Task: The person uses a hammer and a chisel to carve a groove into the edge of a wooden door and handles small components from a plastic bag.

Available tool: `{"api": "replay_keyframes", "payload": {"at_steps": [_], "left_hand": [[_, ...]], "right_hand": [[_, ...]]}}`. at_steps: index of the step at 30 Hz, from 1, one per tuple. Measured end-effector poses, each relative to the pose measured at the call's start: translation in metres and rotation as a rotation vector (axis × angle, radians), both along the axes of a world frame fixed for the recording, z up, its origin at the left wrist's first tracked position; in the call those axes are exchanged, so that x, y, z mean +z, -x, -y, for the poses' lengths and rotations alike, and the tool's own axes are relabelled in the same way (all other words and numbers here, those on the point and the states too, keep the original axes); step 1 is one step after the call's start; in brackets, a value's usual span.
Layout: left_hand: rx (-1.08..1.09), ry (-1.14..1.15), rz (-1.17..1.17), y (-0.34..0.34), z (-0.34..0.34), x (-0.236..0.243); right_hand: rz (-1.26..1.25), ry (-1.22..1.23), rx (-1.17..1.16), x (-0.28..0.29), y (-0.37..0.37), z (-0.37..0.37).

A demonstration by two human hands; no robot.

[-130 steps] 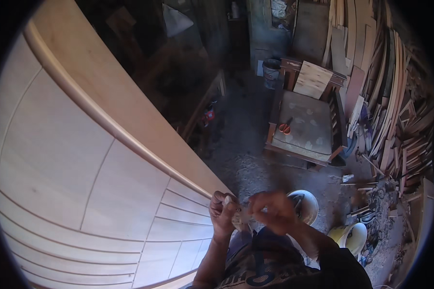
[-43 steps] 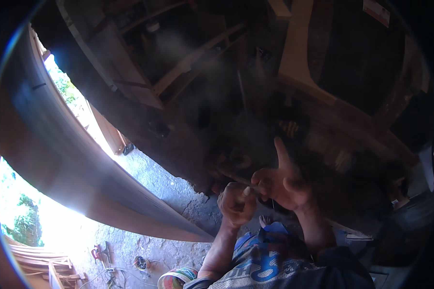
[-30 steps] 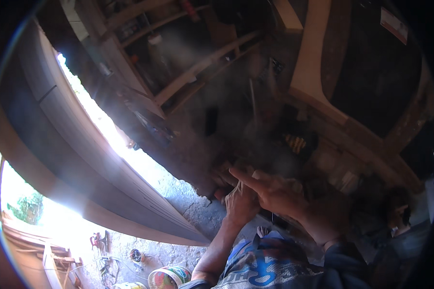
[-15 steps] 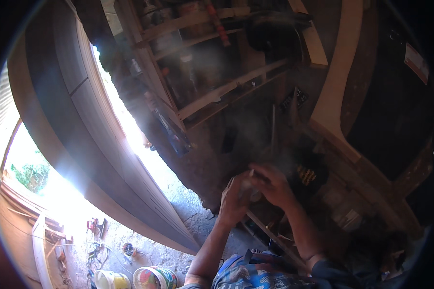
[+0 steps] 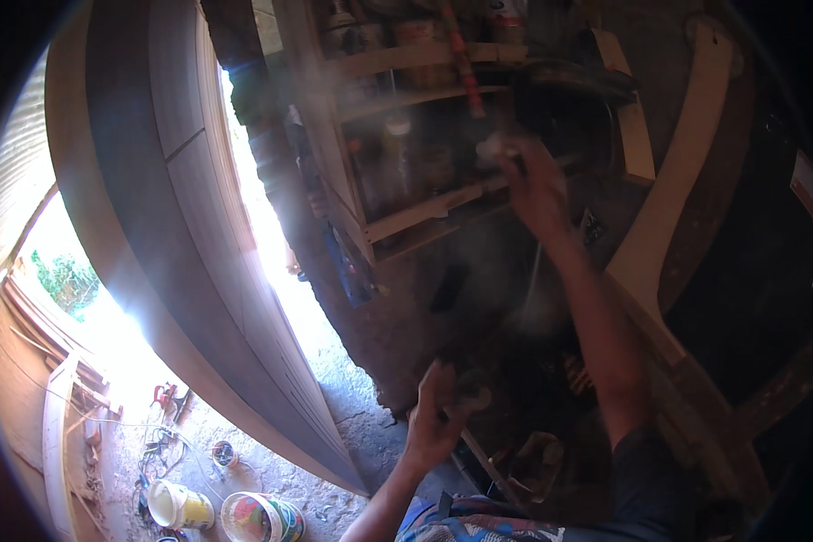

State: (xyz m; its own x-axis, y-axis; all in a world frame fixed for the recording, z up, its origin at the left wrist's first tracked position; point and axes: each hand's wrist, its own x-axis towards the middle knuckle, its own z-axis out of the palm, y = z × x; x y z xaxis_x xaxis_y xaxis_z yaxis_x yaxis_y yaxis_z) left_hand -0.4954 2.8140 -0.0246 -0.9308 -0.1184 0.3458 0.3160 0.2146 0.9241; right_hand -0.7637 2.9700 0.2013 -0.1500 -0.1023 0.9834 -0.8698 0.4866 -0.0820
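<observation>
My right hand (image 5: 537, 188) reaches up and forward in front of the wooden shelf rack (image 5: 425, 212). Its fingers are closed on a small whitish thing (image 5: 490, 149), too blurred to name. Lower down, close to my body, my left hand (image 5: 435, 423) is curled with its thumb pointing up. Against its fingers sits a dim, rounded thing (image 5: 474, 396) whose kind does not show in the shadow. The two hands are well apart.
Jars and cans stand on the rack, and a red stick (image 5: 462, 63) hangs before it. A large curved wooden panel (image 5: 181, 244) leans at the left. Two buckets (image 5: 179, 504) and tangled cables (image 5: 158, 443) lie at the lower left. A shaped wooden piece (image 5: 673, 194) stands right.
My hands were together in front of me; now my right hand has moved up and away toward the shelf. My left hand has stayed low. The view has shifted slightly.
</observation>
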Motion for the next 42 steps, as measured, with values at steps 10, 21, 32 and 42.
{"api": "replay_keyframes", "payload": {"at_steps": [10, 21, 32, 42], "left_hand": [[0.034, -0.121, 0.592, -0.122, 0.03, -0.102], [0.393, 0.025, 0.629, -0.175, 0.072, -0.117], [0.503, 0.061, 0.604, -0.187, 0.087, -0.149], [0.345, 0.15, 0.617, -0.199, 0.15, -0.129]], "right_hand": [[0.401, -0.538, -0.578, 0.006, 0.19, 0.006], [0.21, -0.68, -0.585, -0.03, 0.254, -0.012], [0.08, -0.397, -0.287, -0.083, 0.125, 0.018], [0.483, -0.55, 0.462, -0.23, -0.137, 0.15]]}}
